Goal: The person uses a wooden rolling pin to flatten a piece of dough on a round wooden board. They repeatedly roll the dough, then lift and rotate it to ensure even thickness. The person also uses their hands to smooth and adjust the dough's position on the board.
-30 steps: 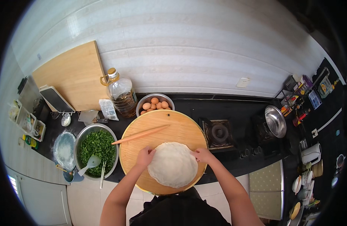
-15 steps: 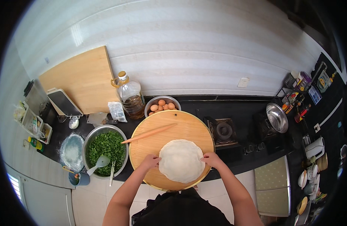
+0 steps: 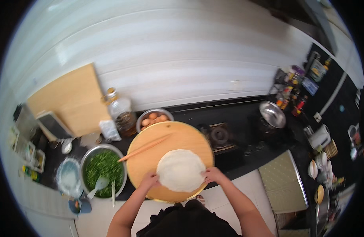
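In the head view, a flat round sheet of white dough [image 3: 180, 170] lay on the near half of a round wooden board [image 3: 171, 143] that sat on the dark counter [image 3: 237, 114]. The left hand [image 3: 150, 181] rested at the dough's left edge and the right hand [image 3: 213, 174] at its right edge, both touching the rim of the sheet. The fingers of each hand looked loosely curled against the dough, but whether they pinched the edge or only pressed on it could not be told at this size.

A thin wooden rolling stick [image 3: 144, 148] lay slantwise on the board's far left part, clear of the dough. Just left of the board stood a steel bowl of chopped greens [image 3: 104, 168] with a pale spoon [image 3: 98, 185] in it. Behind the board sat a bowl of eggs [image 3: 153, 117] and, beside it, a bottle of oil [image 3: 120, 112]. A rectangular wooden board [image 3: 71, 100] leaned against the striped wall.
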